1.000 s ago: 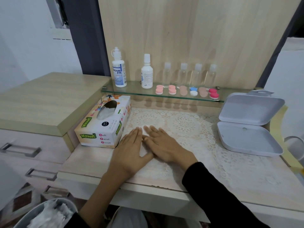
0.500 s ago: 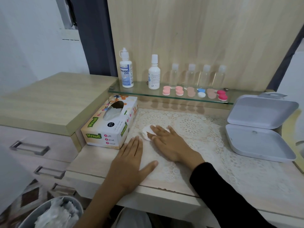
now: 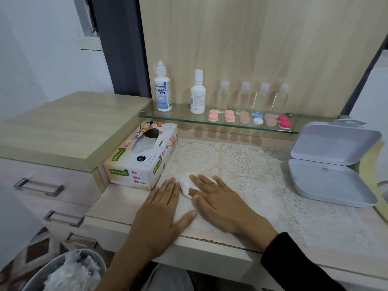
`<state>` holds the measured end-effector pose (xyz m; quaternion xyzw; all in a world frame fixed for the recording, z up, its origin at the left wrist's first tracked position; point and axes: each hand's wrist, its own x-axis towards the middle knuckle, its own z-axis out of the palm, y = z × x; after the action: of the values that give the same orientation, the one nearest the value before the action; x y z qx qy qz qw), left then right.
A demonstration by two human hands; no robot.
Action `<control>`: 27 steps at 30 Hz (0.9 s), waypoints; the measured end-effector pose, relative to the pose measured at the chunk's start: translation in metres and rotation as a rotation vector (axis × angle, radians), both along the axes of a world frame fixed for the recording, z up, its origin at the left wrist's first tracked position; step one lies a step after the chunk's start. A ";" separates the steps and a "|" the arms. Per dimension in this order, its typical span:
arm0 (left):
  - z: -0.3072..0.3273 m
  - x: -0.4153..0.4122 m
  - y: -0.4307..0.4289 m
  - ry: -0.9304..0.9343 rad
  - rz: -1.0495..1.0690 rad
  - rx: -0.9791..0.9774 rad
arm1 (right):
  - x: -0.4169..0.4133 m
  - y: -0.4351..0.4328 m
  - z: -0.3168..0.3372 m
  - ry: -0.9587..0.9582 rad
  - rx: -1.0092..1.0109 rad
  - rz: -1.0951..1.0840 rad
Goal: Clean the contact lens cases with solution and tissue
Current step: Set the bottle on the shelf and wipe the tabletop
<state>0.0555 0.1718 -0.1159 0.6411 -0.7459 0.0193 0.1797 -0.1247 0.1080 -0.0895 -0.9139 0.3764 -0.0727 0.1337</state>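
Item: contact lens cases (image 3: 257,119), six pairs, standing in one row on the glass shelf (image 3: 184,120) behind and to the right of the tissue box (image 3: 142,156). The row runs sideways along the shelf, and each case lies with its two cups one behind the other, pointing toward the wall. Colours from the box end outward are two pink, one beige, one blue and white, one beige, one deep pink. All appear capped, and we see none on the tabletop (image 3: 126,204). Item: solution bottle (image 3: 162,89), white with a blue label, upright on the shelf directly behind the tissue box; a second white bottle (image 3: 197,93) stands just right of it. Item: tissue (image 3: 185,184), small, white and crumpled, just off the near right corner of the tissue box. Item: right hand (image 3: 218,198), flat with fingers straight, pressing on the tissue and gripping nothing. Item: left hand (image 3: 161,208), flat and spread, empty, in front of the tissue box's near right corner. We judge that the cases lie forward and up from both hands, well apart from them. The right hand is nearer the cases, and the left is nearer the solution bottle.
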 end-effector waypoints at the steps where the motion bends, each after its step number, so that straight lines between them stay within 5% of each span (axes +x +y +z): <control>1: 0.000 0.000 0.000 0.025 -0.001 -0.024 | -0.003 -0.001 0.001 0.002 0.008 0.003; 11: -0.001 -0.002 0.004 0.178 0.040 -0.145 | 0.020 -0.056 0.000 0.002 0.006 -0.214; 20: -0.001 -0.001 0.003 0.223 0.045 -0.210 | 0.009 -0.002 -0.003 0.017 -0.014 0.070; 27: -0.003 -0.001 0.005 0.231 0.074 -0.207 | -0.012 -0.028 0.003 0.036 -0.031 -0.054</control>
<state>0.0543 0.1767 -0.1188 0.6440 -0.6902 0.0286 0.3287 -0.1371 0.0796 -0.0867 -0.9066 0.4019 -0.0657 0.1107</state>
